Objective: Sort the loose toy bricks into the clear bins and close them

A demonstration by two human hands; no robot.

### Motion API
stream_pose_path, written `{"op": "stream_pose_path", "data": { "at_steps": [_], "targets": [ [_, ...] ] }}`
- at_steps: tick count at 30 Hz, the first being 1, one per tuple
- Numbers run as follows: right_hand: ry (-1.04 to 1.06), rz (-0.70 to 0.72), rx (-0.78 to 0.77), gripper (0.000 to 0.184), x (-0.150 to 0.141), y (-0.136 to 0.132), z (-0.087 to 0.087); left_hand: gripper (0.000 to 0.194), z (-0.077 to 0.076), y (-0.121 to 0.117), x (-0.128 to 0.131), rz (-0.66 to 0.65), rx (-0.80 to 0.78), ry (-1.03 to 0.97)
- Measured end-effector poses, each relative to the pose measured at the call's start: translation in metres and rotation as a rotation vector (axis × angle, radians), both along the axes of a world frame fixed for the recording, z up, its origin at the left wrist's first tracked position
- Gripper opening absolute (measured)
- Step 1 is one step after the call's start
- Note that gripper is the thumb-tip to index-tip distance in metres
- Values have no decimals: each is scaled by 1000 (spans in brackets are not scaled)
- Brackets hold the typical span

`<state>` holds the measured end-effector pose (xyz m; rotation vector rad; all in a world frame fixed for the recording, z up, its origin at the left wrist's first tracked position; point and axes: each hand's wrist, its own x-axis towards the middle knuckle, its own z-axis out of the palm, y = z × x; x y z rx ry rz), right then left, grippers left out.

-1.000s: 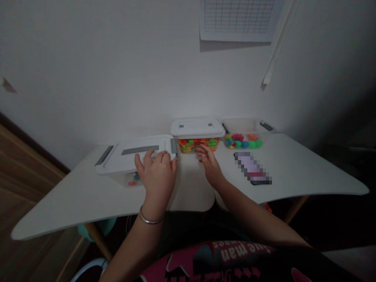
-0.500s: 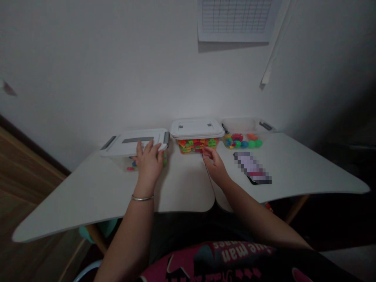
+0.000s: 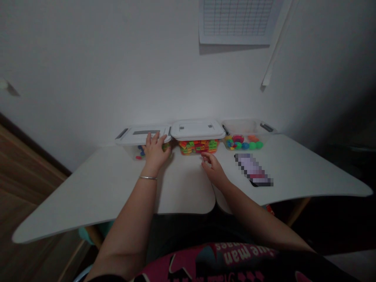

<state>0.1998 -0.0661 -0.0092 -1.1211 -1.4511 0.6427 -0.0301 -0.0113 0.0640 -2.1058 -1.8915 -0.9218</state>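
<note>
My left hand (image 3: 157,152) rests with spread fingers on the front edge of the left storage box (image 3: 140,134). That box is clear plastic with a white lid, grey latches and colourful pieces inside. My right hand (image 3: 215,167) hovers over the table, its fingers loosely curved and apart, holding nothing. Just beyond it stands the middle storage box (image 3: 197,129), white-lidded and full of orange, green and yellow blocks. To the right, a clear storage box without a lid (image 3: 266,139) holds coloured pieces, green and blue ones among them.
A phone (image 3: 253,170) with a blurred-out screen lies on the white table (image 3: 188,192), right of my right hand. Behind the boxes rises a pale wall with a printed grid sheet (image 3: 236,19). Two tabletops meet at a seam in the middle.
The left box has slid back and to the right, up against the middle box, with my left hand on it. My right hand has shifted only slightly.
</note>
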Motion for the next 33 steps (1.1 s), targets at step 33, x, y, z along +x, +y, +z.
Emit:
{"op": "stream_pose_path", "data": {
  "at_steps": [33],
  "targets": [
    [-975,-744,-44,48,133,75,36,27,-56,-36,29,-121,-90,-42]
  ]
}}
